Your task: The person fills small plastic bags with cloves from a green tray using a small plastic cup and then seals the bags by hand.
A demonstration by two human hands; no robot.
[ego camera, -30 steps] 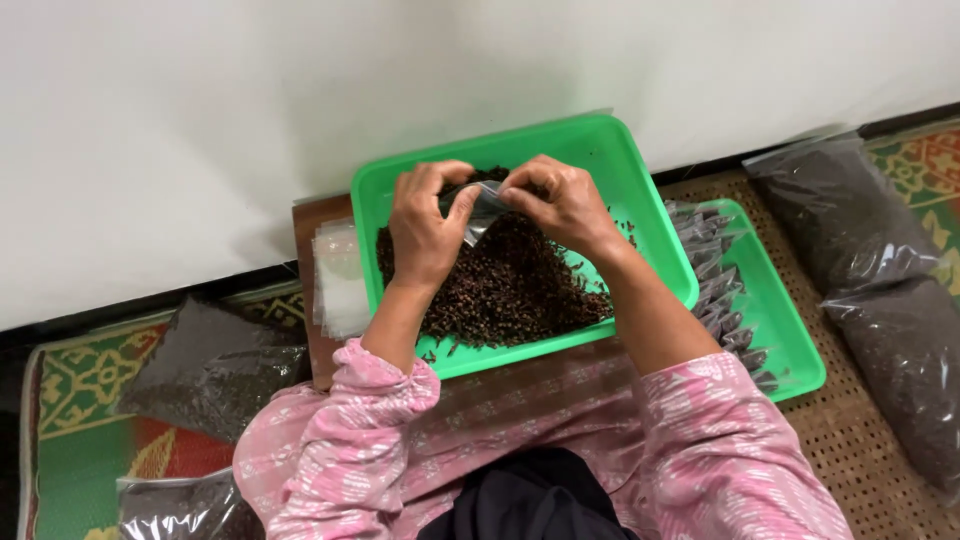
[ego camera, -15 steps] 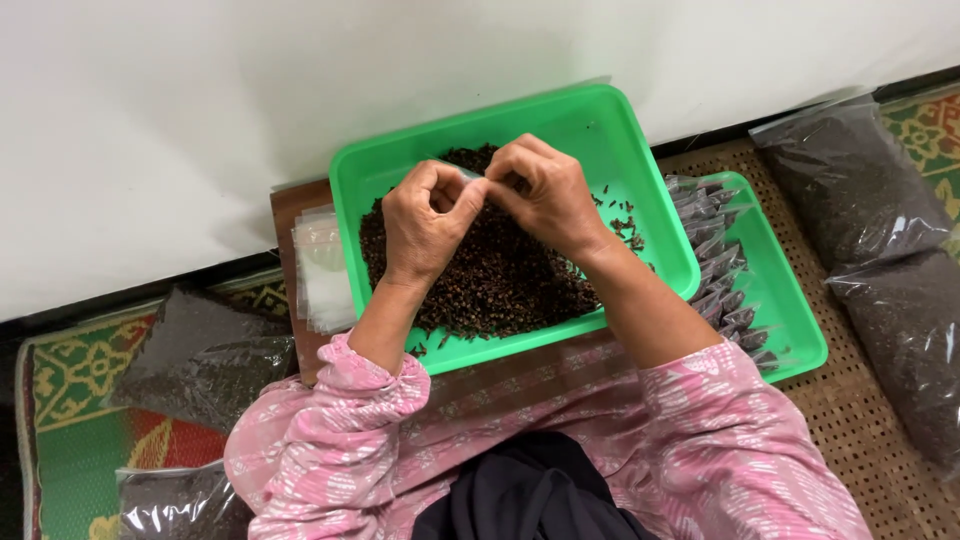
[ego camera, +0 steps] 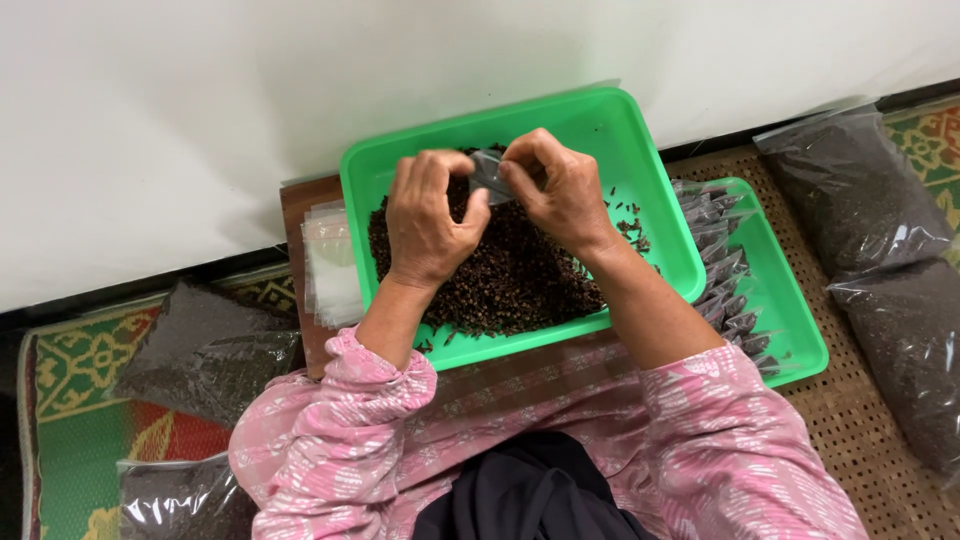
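Note:
My left hand (ego camera: 430,218) and my right hand (ego camera: 562,190) meet above a green tray (ego camera: 600,125) and pinch a small clear plastic pouch (ego camera: 490,176) between their fingertips. The pouch is mostly hidden by my fingers. Under my hands the tray holds a heap of small dark brown dried pieces (ego camera: 510,275). Both sleeves are pink and patterned.
A stack of empty clear pouches (ego camera: 330,270) lies left of the tray on a brown board. A second green tray (ego camera: 790,330) at the right holds several filled pouches. Large bags of dark material lie at the right (ego camera: 860,190) and left (ego camera: 205,345). A white wall is behind.
Both hands stay together on the pouch over the heap, working it between the fingertips. The view has shifted slightly.

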